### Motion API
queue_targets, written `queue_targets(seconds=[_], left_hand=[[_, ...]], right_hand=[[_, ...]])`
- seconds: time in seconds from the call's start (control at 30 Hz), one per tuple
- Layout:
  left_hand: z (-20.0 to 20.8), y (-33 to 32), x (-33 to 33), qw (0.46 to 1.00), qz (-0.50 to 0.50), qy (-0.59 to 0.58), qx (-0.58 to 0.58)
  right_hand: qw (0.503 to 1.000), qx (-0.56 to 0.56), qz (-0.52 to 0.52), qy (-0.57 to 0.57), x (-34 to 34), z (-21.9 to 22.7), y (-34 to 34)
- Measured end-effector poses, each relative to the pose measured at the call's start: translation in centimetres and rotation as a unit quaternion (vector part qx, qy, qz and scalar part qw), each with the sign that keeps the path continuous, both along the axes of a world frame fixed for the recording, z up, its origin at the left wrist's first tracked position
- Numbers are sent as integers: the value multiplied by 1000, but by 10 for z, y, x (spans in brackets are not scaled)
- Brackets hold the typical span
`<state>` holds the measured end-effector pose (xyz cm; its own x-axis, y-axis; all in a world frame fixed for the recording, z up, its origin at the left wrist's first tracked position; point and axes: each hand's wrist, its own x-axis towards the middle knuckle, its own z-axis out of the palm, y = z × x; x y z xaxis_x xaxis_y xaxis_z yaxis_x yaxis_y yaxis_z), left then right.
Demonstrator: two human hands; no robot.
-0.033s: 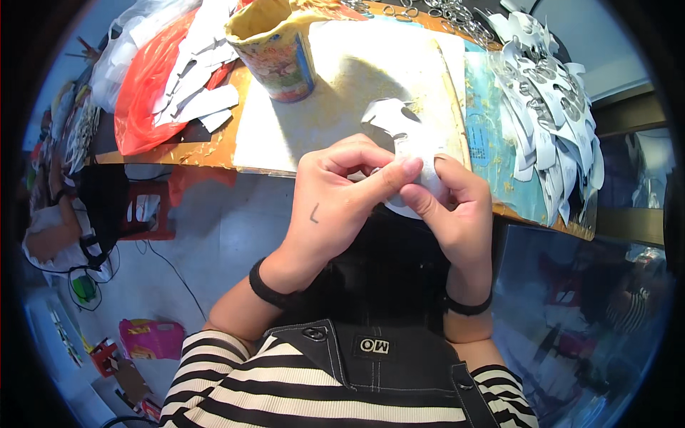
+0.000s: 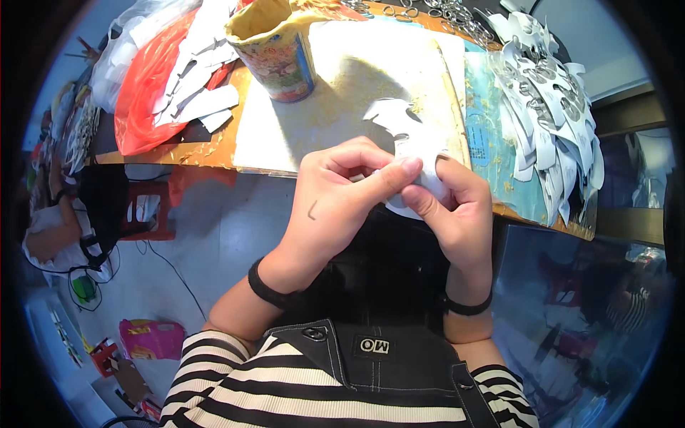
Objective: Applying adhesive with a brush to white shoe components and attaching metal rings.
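Note:
Both my hands are closed on a white, curved cut-out piece (image 2: pixel 421 140), which looks like thin sheet material with notched edges. My left hand (image 2: pixel 339 189) pinches it from the left with thumb and bent fingers. From the right, my right hand (image 2: pixel 460 207) grips the same piece, its thumb close to the left thumb. The piece's far end points up and left over a stained pale board (image 2: pixel 342 128). Part of it is hidden behind my fingers. Both hands are just over the near edge of the table.
A glue-crusted can (image 2: pixel 275 64) stands on the board. At right lies a heap of similar white pieces (image 2: pixel 549 114); metal rings (image 2: pixel 457 18) lie at the back. White strips (image 2: pixel 196 89) rest on a red plastic bag (image 2: pixel 143 107) at left. A red stool (image 2: pixel 150 210) stands below.
The far end of the white piece has tilted slightly, and my left hand has turned a little. Both hands keep their hold.

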<state>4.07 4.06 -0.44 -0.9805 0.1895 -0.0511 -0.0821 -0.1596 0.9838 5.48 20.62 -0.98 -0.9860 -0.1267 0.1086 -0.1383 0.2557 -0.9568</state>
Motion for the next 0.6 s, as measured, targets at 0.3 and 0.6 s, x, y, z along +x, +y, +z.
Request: queue_targets(seconds=[0.3,0.6], left_hand=[[8,-8,6,989,-92,-99,63],[7,-8,-2,988,-93,-80,98]], right_hand=[[983,-182,23,-16,4,-10,-1],[991,-104,79,24,1,-6,0]])
